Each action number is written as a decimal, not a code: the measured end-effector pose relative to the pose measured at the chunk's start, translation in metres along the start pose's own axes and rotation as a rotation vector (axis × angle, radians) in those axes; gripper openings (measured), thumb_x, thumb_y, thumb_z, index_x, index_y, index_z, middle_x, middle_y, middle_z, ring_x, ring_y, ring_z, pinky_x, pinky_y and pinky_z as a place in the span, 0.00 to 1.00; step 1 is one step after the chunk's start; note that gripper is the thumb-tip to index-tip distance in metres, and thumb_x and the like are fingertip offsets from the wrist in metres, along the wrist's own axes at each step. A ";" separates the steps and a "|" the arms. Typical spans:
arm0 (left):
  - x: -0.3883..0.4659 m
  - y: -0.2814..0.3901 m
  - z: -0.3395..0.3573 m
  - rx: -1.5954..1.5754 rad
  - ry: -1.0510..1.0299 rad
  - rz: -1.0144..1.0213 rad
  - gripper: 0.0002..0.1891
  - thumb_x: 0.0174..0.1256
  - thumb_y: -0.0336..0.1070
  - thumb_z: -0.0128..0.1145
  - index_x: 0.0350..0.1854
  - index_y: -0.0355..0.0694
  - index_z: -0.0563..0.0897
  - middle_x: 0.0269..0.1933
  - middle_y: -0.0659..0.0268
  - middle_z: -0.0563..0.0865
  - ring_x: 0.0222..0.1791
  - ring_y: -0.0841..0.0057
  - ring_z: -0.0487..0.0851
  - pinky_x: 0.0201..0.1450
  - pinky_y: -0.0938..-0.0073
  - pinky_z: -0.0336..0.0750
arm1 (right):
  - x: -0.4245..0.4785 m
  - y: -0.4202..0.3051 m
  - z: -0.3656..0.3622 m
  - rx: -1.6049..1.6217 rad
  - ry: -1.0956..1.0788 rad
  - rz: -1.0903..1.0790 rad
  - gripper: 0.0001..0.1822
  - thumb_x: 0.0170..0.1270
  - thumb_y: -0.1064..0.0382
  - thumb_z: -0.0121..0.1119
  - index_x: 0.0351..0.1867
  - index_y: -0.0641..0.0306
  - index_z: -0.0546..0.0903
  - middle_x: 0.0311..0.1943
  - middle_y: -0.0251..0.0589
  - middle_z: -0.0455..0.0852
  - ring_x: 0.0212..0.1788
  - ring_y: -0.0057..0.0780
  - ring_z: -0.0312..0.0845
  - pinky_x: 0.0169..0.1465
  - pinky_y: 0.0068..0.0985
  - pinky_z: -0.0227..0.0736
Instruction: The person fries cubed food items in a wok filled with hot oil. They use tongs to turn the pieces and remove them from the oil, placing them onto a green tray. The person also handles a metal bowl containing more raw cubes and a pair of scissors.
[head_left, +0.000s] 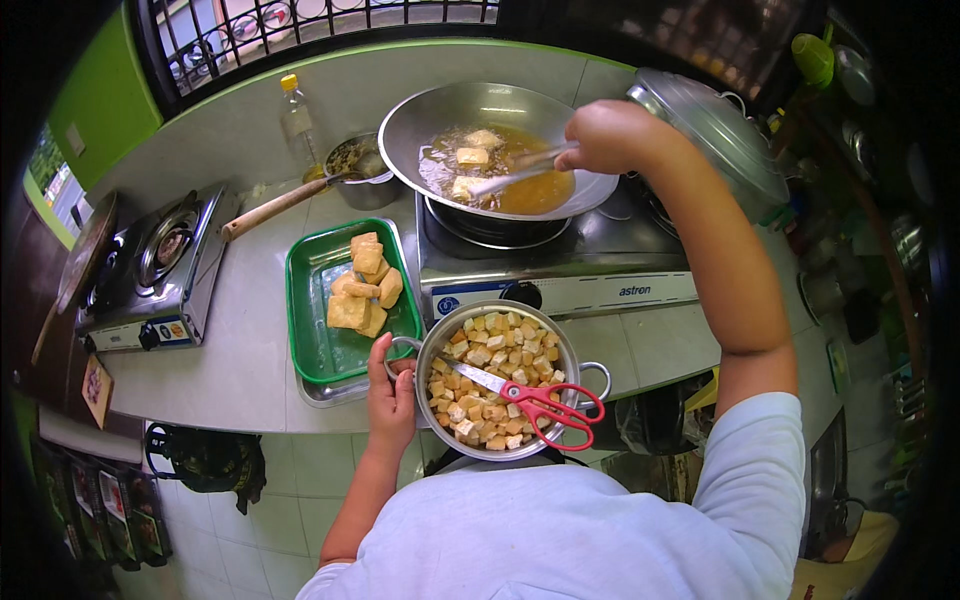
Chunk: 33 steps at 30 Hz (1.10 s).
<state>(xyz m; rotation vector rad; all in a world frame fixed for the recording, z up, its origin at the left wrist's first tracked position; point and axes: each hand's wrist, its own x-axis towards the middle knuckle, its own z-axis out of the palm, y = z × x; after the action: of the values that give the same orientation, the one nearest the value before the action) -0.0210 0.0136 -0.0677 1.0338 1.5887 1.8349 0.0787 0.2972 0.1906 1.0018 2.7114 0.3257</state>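
Observation:
My right hand (609, 136) grips metal tongs (517, 176) over a wide metal wok (405, 142). The tongs' tips are at one of several fried tofu pieces (472, 156) in bubbling oil. With my left hand (391, 397) I hold the left loop handle of a metal pot (427, 420). Small golden cubes (480, 405), seemingly tofu, fill the pot. Red-handled scissors (536, 397) lie across them, blades towards the left. Left of the pot, a green tray (304, 322) holds larger fried tofu blocks (349, 311) and rests on a metal tray (330, 396).
The wok sits on a gas stove (645, 255). A small pot (367, 193) with a wooden-handled utensil (277, 210) and a yellow-capped bottle (298, 124) stand left of it. Another gas stove (184, 285) is farther left. A large lidded pot (705, 142) stands at the right.

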 end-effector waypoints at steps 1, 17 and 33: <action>0.000 0.000 0.000 -0.018 0.000 -0.006 0.25 0.65 0.26 0.41 0.65 0.42 0.54 0.41 0.64 0.76 0.39 0.83 0.72 0.47 0.83 0.67 | 0.004 0.004 0.007 0.035 -0.033 0.009 0.20 0.52 0.46 0.59 0.34 0.63 0.82 0.32 0.46 0.83 0.40 0.40 0.78 0.43 0.33 0.71; 0.000 0.001 0.001 0.061 0.031 0.024 0.25 0.64 0.25 0.41 0.64 0.42 0.55 0.38 0.64 0.78 0.37 0.83 0.73 0.45 0.82 0.68 | 0.046 0.021 0.039 0.267 -0.120 -0.087 0.18 0.55 0.48 0.56 0.32 0.62 0.83 0.25 0.41 0.83 0.30 0.34 0.78 0.36 0.32 0.71; 0.001 0.000 -0.001 0.106 0.015 0.035 0.25 0.65 0.25 0.41 0.65 0.42 0.54 0.40 0.64 0.77 0.38 0.83 0.73 0.46 0.83 0.68 | 0.031 0.056 0.026 0.406 -0.044 -0.027 0.18 0.55 0.49 0.58 0.31 0.63 0.83 0.20 0.38 0.82 0.25 0.28 0.77 0.32 0.29 0.70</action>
<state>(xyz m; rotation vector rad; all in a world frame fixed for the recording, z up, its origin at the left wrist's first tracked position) -0.0222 0.0135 -0.0677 1.1026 1.7032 1.8017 0.0975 0.3619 0.1776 1.0501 2.8070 -0.2617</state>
